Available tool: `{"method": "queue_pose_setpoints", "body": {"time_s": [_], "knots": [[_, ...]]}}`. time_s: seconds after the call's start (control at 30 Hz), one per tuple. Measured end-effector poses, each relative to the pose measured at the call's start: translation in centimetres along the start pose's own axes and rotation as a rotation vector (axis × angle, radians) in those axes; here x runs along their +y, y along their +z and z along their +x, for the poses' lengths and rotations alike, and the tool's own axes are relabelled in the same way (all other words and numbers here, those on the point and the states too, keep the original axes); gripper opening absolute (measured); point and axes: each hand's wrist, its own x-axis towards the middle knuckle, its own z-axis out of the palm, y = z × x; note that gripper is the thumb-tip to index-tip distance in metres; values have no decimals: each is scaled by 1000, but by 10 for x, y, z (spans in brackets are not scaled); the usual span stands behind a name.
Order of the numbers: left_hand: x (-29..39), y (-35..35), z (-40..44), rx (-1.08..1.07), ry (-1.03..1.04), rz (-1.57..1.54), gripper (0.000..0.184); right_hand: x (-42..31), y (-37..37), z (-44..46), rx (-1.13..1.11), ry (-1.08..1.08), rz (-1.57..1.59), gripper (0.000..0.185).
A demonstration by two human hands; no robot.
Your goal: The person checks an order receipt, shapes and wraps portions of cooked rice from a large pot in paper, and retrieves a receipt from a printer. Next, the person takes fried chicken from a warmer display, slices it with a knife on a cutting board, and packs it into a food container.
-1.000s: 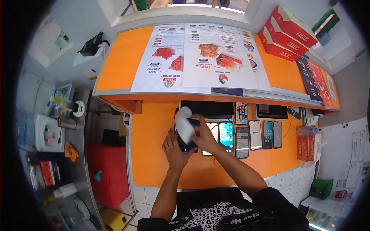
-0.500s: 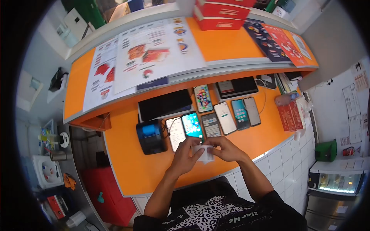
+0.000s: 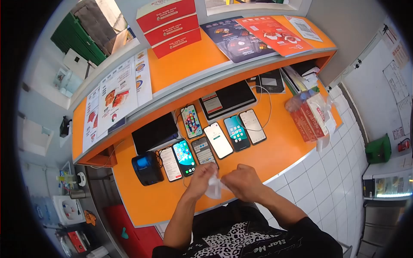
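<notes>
A thin white paper slip (image 3: 214, 191), crumpled and blurred, hangs between my hands over the front edge of the orange counter (image 3: 142, 206). My left hand (image 3: 201, 179) is closed on its upper left part. Fingers curled, my right hand (image 3: 244, 182) pinches its right edge. Just beyond them lie several phones with lit screens, among them a grey-screened phone (image 3: 204, 150) nearest my left hand, a blue-screened phone (image 3: 184, 157) and a white-screened phone (image 3: 218, 140). To the left stands a small black printer (image 3: 147, 168) with a blue top.
Stacked red boxes (image 3: 172, 30) and printed menus (image 3: 272, 36) are on the raised shelf. A black laptop-like device (image 3: 228, 101) lies beneath it. A white cable (image 3: 270, 107) loops past the phones. Red cartons in plastic (image 3: 309, 119) stand at the counter's right end.
The view has turned to the right. The slip, flatter before with a barcode-like print showing, is now crumpled and hangs lower. My right hand has curled more tightly.
</notes>
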Motion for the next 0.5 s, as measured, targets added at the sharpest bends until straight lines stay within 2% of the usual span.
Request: {"method": "queue_pose_setpoints", "body": {"time_s": [0.1, 0.13, 0.17, 0.2, 0.23, 0.27, 0.3, 0.33, 0.43, 0.47, 0.5], "knots": [[-3, -13, 6, 185, -151, 112, 36, -13, -44, 20, 151, -145, -64, 12], [-9, -18, 4, 245, -177, 137, 36, 11, -45, 23, 282, -61, -21, 15], [-4, -16, -1, 277, -175, 157, 37, 16, -59, 42, 431, 162, 94, 16], [4, -13, -7, 311, -175, 175, 37, 28, -67, 69, 559, 301, 446, 22], [8, -10, -10, 344, -169, 192, 38, 53, -74, 92, 609, 272, 541, 31], [7, -11, -13, 352, -159, 200, 39, 70, -73, 120, 720, 197, 552, 32], [3, -13, -17, 357, -150, 209, 39, 73, -71, 145, 744, 204, 759, 29], [-2, -16, -22, 362, -142, 217, 40, 98, -59, 166, 750, 187, 604, 26], [-15, -27, -35, 419, -184, 267, 40, 77, -52, 192, 658, 441, 581, 26], [-20, -33, -41, 441, -168, 284, 39, 93, -32, 199, 798, 332, 494, 20], [-20, -36, -46, 450, -161, 255, 39, 98, -25, 203, 806, 354, 451, 17]]}}
